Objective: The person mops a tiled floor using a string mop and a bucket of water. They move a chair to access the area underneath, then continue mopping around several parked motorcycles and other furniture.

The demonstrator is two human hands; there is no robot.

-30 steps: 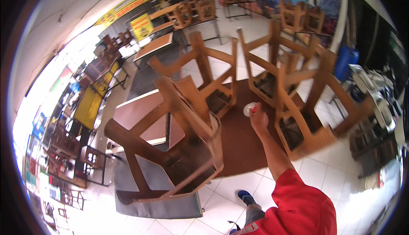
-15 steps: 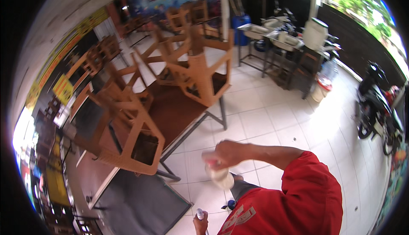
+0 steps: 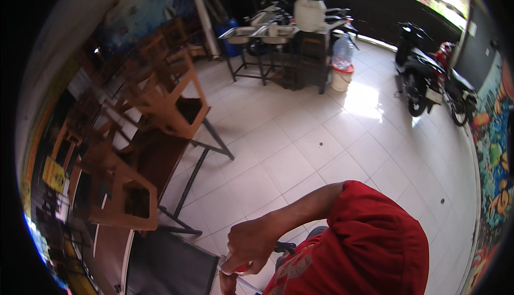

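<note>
Right hand (image 3: 249, 244) is seen low centre, fingers curled shut on a small pale bottle (image 3: 242, 273), w/ red at the grip. Bottle's long axis is judged roughly upright, but which end is up can't be told; most is covered by the fingers. Left hand (image 3: 227, 283) is cut off by the bottom edge, just below the bottle; its grip can't be told. Upturned chairs (image 3: 160, 99) are stacked on a table (image 3: 155, 158) at left.

The sleeve (image 3: 375, 236) is red. The chairs (image 3: 166, 102) are brown. The floor (image 3: 321, 134) has white square tiles.
</note>
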